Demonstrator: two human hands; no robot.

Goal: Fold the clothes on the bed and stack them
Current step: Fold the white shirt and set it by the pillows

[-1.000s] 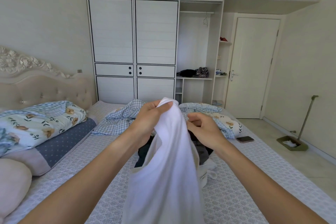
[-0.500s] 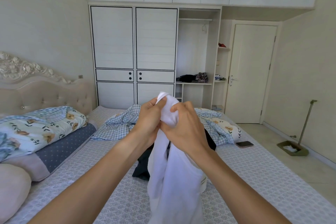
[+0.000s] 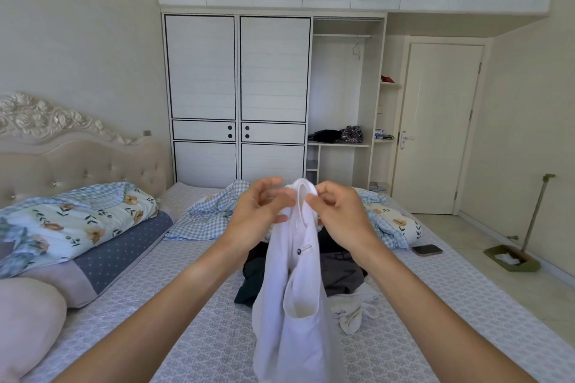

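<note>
Above the middle of the bed [image 3: 435, 305], a white garment [image 3: 295, 305] hangs from both hands, sleeveless, with a small label below the neckline and an armhole gaping open lower down. Its top edge is bunched between the hands: the right hand [image 3: 339, 214] pinches the cloth with curled fingers, while the left hand [image 3: 258, 208] holds the other side with its fingers [image 3: 273, 183] partly spread. Behind the hanging cloth lies a heap of dark clothes [image 3: 342, 274] on the mattress, with a crumpled pale piece [image 3: 354, 311] just beside it. Farther back a checked and flowered quilt [image 3: 211, 218] is rumpled; a phone [image 3: 427, 249] rests near the right edge. Pillows [image 3: 77, 227] are stacked at the headboard, and a dustpan [image 3: 510, 258] stands on the floor.
</note>
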